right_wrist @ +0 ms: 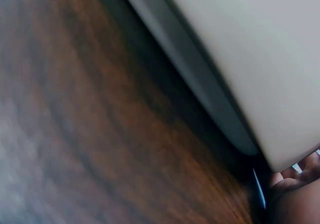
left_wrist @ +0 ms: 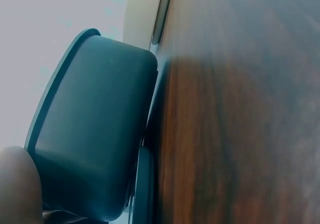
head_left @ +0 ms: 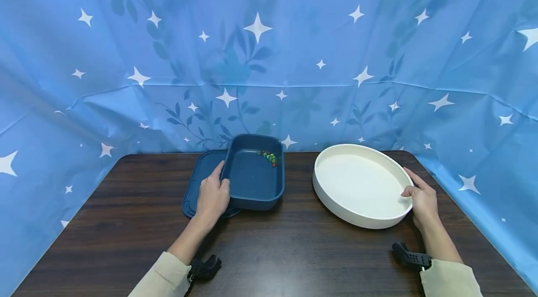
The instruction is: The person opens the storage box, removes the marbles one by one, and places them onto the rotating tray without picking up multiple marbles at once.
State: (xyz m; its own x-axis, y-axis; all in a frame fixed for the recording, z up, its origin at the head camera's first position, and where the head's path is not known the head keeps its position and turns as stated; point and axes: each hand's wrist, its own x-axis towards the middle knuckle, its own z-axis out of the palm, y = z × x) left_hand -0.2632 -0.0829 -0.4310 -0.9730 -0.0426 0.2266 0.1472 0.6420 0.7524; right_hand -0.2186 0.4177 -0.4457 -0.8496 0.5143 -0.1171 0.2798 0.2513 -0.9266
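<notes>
My left hand [head_left: 213,195] grips the left wall of a dark blue rectangular container [head_left: 254,182], thumb at its rim. Small green, yellow and red bits [head_left: 269,157] show inside, toward its far right. In the left wrist view the container [left_wrist: 100,119] sits over a flat blue lid [left_wrist: 143,184]. That lid [head_left: 201,173] sticks out to the container's left in the head view. On the right, my right hand [head_left: 423,198] holds a large round white tray [head_left: 361,180] by its right rim, thumb inside. The right wrist view has the tray's wall [right_wrist: 260,58] close over the tabletop, with a grey base strip beneath.
Both things are on or over a dark wood-grain table [head_left: 294,250], side by side with a strip of tabletop between them. A blue curtain [head_left: 269,54] with white stars hangs behind the table's far edge. Black wrist mounts [head_left: 204,267] sit below each hand.
</notes>
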